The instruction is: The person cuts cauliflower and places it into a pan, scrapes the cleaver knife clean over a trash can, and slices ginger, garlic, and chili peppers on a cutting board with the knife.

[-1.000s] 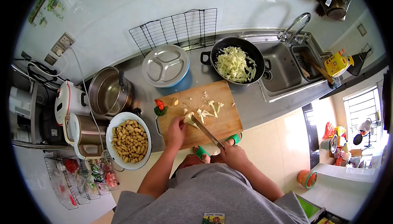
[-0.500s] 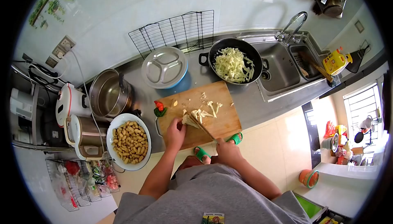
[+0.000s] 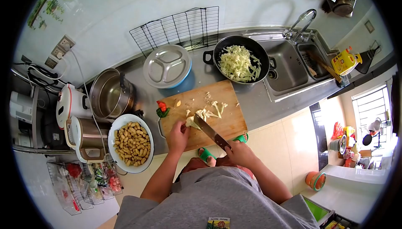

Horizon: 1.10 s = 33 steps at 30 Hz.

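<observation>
Head view: cutting cauliflower, apparently mostly done.
Pinching a cauliflower piece (image 3: 192,123) toward the left edge of the cutting board (image 3: 230,124), left hand (image 3: 179,136) nearly closed; gripping a knife (image 3: 213,135) in fisted right hand (image 3: 240,153); cut into the wok (image 3: 235,40), left as florets (image 3: 218,108) toward the right edge.

Knife (image 3: 212,132): handle hidden in right hand (image 3: 241,153); shirt (image 3: 213,191) cut off below.

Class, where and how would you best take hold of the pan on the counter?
Probably by its two handles, the left hand coming from the left and the right hand, once free of the knife, from the right. The handles jut from opposite sides of the round pan, and chopped vegetable is heaped inside, so a level hold seems safest.
</observation>
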{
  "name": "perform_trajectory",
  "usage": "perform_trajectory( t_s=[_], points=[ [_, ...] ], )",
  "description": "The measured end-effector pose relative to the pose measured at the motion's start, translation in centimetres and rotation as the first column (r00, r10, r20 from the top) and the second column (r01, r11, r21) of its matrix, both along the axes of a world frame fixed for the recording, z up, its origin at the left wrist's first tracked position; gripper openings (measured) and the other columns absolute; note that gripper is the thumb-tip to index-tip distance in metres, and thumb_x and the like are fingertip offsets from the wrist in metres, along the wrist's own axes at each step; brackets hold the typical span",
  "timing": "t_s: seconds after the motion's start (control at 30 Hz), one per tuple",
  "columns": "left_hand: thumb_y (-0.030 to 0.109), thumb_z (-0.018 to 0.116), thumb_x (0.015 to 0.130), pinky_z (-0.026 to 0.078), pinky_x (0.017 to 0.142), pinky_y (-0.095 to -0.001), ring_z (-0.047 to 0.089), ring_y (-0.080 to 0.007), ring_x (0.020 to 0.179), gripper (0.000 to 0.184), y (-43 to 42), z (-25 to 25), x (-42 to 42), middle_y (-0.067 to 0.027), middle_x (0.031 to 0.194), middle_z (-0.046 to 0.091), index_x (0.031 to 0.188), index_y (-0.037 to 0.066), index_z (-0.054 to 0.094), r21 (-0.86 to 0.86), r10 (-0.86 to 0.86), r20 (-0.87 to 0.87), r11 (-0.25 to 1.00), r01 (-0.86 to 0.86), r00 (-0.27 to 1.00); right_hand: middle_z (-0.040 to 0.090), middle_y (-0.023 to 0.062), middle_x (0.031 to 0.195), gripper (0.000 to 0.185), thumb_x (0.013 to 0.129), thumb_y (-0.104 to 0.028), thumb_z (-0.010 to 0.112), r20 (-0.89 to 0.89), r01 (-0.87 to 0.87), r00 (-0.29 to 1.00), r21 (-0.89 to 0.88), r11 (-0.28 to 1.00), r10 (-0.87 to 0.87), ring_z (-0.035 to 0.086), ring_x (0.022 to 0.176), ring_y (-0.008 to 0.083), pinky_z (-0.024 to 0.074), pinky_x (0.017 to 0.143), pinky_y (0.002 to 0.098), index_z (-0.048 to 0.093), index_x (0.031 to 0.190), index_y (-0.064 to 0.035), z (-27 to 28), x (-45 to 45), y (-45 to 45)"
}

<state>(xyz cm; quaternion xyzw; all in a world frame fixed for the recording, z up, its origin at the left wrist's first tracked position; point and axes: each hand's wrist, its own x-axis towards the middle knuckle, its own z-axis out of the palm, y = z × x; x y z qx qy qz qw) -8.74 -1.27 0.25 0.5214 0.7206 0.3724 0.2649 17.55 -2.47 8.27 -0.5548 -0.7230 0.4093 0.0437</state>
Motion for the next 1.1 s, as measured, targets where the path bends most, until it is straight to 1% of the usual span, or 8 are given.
perform_trajectory(
  t_s=[0.2,0.37,0.47,0.57,0.7,0.77,0.83,1.1],
  points=[
    [0.003,0.064,0.082,0.051,0.068,-0.0336,0.066,-0.0256,0.076,0.022,0.0,0.6,0.2,-0.0148,0.086,0.064,0.104,0.000,0.061,0.051,-0.021,0.021,0.998,0.019,1.000,0.066,0.0234,0.079,0.020,0.091,-0.020,0.053,0.075,-0.029,0.997,-0.041,0.999,0.032,0.064,0.076,0.0443,0.0507,0.072,0.0534,0.057,0.098,-0.0015,-0.7,-2.2,0.7],
    [0.005,0.069,0.081,0.051,0.070,-0.0290,0.067,-0.0179,0.077,0.024,-0.5,-0.3,0.1,-0.0092,0.083,0.068,0.104,0.002,0.063,0.018,0.061,-0.023,0.998,-0.061,0.998,0.066,0.0244,0.080,0.021,0.089,-0.020,0.055,0.205,-0.041,0.977,-0.059,0.997,0.053,0.064,0.081,0.0463,0.0532,0.071,0.0536,0.057,0.102,-0.0027,0.2,-3.5,0.2],
    [0.007,0.068,0.080,0.051,0.068,-0.0338,0.066,-0.0228,0.076,0.024,-0.6,-0.5,-0.1,-0.0116,0.082,0.066,0.102,0.003,0.062,0.012,0.101,0.098,0.995,-0.103,0.990,0.069,0.0201,0.082,0.025,0.085,-0.017,0.062,0.295,-0.108,0.947,-0.083,0.991,0.128,0.070,0.080,0.0370,0.0550,0.069,0.0487,0.052,0.102,-0.0035,2.3,-3.7,0.1],
    [0.006,0.069,0.079,0.051,0.068,-0.0330,0.066,-0.0218,0.076,0.025,-0.9,-0.6,-0.8,-0.0101,0.082,0.067,0.102,0.005,0.063,0.028,0.091,0.068,0.995,-0.093,0.994,0.067,0.0263,0.090,0.037,0.085,-0.023,0.061,0.293,-0.141,0.936,-0.193,0.971,0.194,0.064,0.093,0.0453,0.0536,0.078,0.0523,0.053,0.118,-0.0087,2.9,-3.5,0.3],
    [0.009,0.069,0.079,0.051,0.068,-0.0330,0.065,-0.0230,0.076,0.024,-0.2,0.9,-0.2,-0.0101,0.084,0.065,0.103,0.005,0.063,0.021,0.085,0.000,0.996,-0.085,0.996,0.067,0.0246,0.085,0.028,0.088,-0.025,0.058,0.259,-0.079,0.962,-0.029,0.996,0.084,0.066,0.081,0.0423,0.0533,0.071,0.0507,0.057,0.109,-0.0062,0.0,-1.6,-0.1],
    [0.013,0.070,0.081,0.051,0.068,-0.0351,0.064,-0.0251,0.077,0.025,0.5,2.6,0.6,-0.0101,0.087,0.063,0.104,0.005,0.064,-0.034,0.011,-0.206,0.999,-0.019,0.978,0.068,0.0230,0.079,0.023,0.090,-0.023,0.056,0.210,-0.024,0.978,0.050,0.998,0.013,0.067,0.073,0.0404,0.0536,0.065,0.0493,0.059,0.103,-0.0043,-0.6,-0.7,0.0],
    [0.016,0.070,0.081,0.051,0.069,-0.0347,0.063,-0.0249,0.077,0.028,1.2,3.7,1.4,-0.0104,0.087,0.063,0.105,0.004,0.064,-0.067,-0.002,-0.217,0.998,-0.013,0.976,0.066,0.0250,0.078,0.023,0.092,-0.025,0.054,0.141,0.141,0.980,0.018,0.990,-0.142,0.065,0.072,0.0433,0.0520,0.065,0.0522,0.061,0.098,-0.0042,-0.3,-0.1,0.3],
    [0.016,0.071,0.081,0.048,0.065,-0.0363,0.059,-0.0256,0.071,0.025,1.9,0.8,1.1,-0.0122,0.082,0.060,0.101,0.000,0.068,0.056,-0.027,-0.149,0.998,0.036,0.989,0.063,0.0267,0.074,0.026,0.093,-0.028,0.053,0.114,0.112,0.987,0.008,0.994,-0.112,0.064,0.074,0.0452,0.0527,0.069,0.0528,0.062,0.097,-0.0042,1.2,0.4,-0.9]
  ],
)
